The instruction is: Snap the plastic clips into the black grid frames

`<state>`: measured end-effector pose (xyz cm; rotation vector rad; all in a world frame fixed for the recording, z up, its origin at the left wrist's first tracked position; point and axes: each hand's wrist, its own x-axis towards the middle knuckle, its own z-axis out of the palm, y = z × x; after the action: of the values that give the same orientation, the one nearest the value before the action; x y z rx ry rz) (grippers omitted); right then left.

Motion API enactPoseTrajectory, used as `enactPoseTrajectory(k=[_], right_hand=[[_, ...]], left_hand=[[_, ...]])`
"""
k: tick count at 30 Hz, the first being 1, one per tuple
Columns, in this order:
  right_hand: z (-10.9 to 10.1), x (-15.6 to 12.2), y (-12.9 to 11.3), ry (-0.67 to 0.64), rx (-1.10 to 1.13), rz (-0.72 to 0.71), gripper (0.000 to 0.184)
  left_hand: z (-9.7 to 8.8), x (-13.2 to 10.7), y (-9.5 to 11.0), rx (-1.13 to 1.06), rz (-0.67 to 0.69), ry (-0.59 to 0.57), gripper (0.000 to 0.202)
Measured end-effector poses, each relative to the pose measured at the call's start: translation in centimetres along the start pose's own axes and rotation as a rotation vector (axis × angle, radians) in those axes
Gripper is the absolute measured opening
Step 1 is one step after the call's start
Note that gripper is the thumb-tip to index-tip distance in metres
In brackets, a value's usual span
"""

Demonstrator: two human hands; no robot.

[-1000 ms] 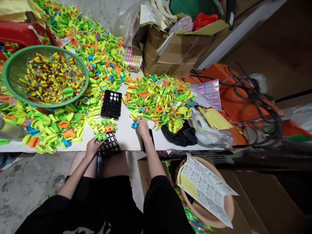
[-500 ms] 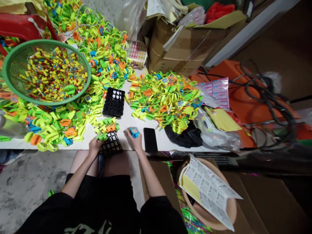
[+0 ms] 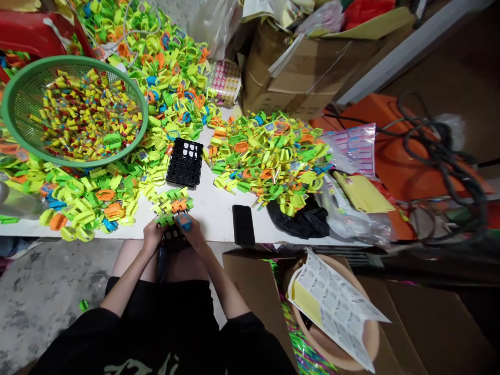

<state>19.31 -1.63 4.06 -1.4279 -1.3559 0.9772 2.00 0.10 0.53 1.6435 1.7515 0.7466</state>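
Observation:
A black grid tray [image 3: 176,235] lies at the table's front edge, its far part filled with rows of green, yellow and orange toy watches [image 3: 178,205]. My left hand [image 3: 152,235] is closed on the tray's left side, with its fingertips beside the green watches [image 3: 164,220]. My right hand [image 3: 192,233] grips a blue toy watch [image 3: 184,222] over the right side of the tray, touching or just above it; I cannot tell which. Just beyond, a second black tray [image 3: 184,164] lies on the white tabletop.
Loose toy watches [image 3: 164,78] are heaped across the left and back. A green basket [image 3: 74,162] holds small yellow-and-red pieces. To the right are another pile [image 3: 265,156], a black phone [image 3: 242,225] and a black bag [image 3: 300,221]. A tub [image 3: 373,338] with printed sheets stands below.
My right hand has moved left with the blue watch, from beside the phone to over the tray. My left hand has stayed at the tray. The view has shifted slightly.

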Motion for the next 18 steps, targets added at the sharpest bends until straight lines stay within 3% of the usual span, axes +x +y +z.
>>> enactPoseTrajectory(k=[6,10,18], right_hand=[[-0.1,0.7,-1.6,-0.098,-0.079,-0.051,0.015],[0.3,1.1,-2.4,-0.127,-0.17,-0.006,0.018],[0.6,1.9,-2.0,-0.164,-0.239,-0.025,0.016]], left_hand=[[-0.4,-0.1,0.5,-0.005,-0.032,-0.028,0.018],[-0.6,-0.1,0.7,-0.002,-0.05,-0.043,0.018],[-0.7,-0.1,1.2,0.019,-0.049,-0.038,0.015]])
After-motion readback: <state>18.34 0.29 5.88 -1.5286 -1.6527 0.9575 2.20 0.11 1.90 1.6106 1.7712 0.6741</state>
